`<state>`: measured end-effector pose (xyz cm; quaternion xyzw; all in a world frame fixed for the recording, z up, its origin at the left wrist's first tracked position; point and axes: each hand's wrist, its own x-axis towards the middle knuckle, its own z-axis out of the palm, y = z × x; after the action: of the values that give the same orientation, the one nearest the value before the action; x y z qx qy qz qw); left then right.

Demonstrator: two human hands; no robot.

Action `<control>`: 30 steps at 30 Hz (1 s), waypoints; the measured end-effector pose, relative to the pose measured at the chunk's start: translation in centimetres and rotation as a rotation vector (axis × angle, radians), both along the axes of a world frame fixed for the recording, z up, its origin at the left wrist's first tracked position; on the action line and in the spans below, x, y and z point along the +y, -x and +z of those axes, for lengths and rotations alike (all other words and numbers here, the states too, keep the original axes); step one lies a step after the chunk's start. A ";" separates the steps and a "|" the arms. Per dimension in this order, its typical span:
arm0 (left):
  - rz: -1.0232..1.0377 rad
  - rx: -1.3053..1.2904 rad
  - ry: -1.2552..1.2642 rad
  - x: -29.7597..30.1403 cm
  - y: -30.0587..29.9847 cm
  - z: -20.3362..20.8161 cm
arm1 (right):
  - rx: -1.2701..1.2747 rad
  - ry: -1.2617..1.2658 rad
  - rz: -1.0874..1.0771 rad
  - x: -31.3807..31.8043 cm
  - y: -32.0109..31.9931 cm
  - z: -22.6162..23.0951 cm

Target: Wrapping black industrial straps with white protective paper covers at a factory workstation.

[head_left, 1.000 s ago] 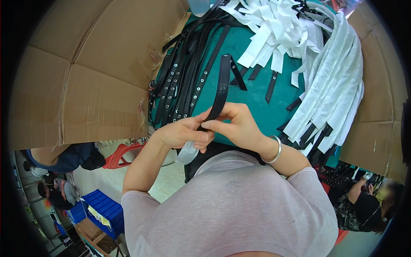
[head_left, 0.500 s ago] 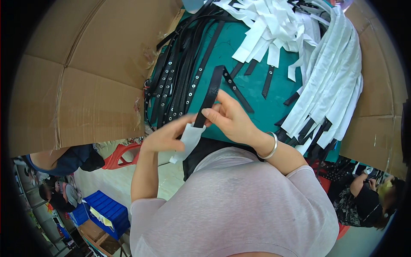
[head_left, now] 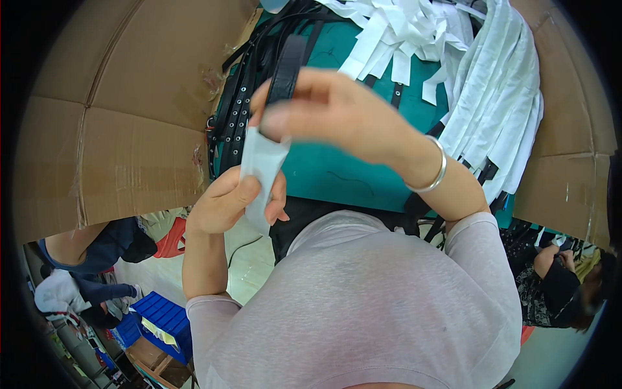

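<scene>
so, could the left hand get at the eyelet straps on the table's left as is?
Probably not without letting go: the left hand is closed on the white sleeve. Otherwise the way looks free; the eyelet straps lie just beyond it, nothing visible between.

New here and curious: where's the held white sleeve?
In the head view, left of centre: the white sleeve is in the left hand, just below the black strap.

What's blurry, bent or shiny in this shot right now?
In the head view, the right hand is smeared, apparently by motion; the left hand and white sleeve look sharper; fisheye distortion bows the left cardboard; bright glare patches show on the pale floor.
</scene>
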<state>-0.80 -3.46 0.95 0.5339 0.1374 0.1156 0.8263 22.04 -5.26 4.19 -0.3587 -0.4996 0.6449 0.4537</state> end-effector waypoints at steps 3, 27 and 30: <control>-0.001 0.066 -0.030 -0.2 0.0 -0.6 | 0.298 0.120 -0.149 2.0 -2.2 -0.1; -0.095 0.112 0.022 -1.1 -2.2 -3.2 | -0.101 -0.075 -0.383 -2.6 -4.1 -0.8; -0.084 0.101 0.065 -1.4 -2.8 -3.0 | -0.212 -0.091 -0.284 -3.7 -2.8 -0.7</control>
<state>2.03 -4.82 -2.05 0.5174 0.1598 0.0491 0.8393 24.87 -8.91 3.48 -0.4707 -0.5177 0.5096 0.5008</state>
